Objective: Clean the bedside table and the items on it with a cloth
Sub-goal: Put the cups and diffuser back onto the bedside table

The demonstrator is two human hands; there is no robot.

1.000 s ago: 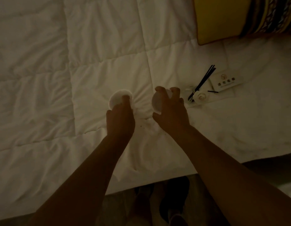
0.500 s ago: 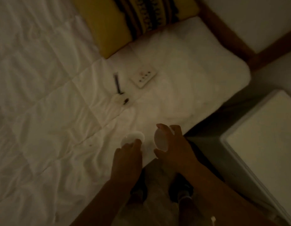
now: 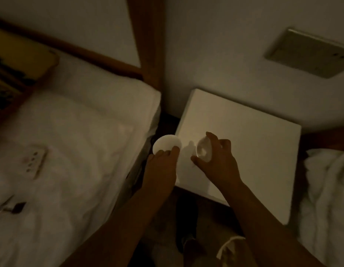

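Note:
The room is dim. My left hand point(image 3: 161, 168) grips a small round white dish point(image 3: 166, 144) by its near rim, over the gap between the bed and the white bedside table point(image 3: 250, 143). My right hand point(image 3: 217, 158) holds a second small white dish point(image 3: 203, 149), tilted on its side, just above the table's left part. The tabletop is bare apart from the shadows of my hands. No cloth is in view.
A bed with a white quilt point(image 3: 74, 151) fills the left; a small white card point(image 3: 35, 160) and dark sticks point(image 3: 11, 207) lie on it. A yellow patterned pillow point(image 3: 18, 64) sits at the headboard. White bedding point(image 3: 325, 199) lies at the right. A wall panel point(image 3: 310, 53) hangs above the table.
I have turned from the bed to the right, carrying both dishes off the quilt. They now hang at the bedside table's left edge, and the card and sticks stay behind on the bed.

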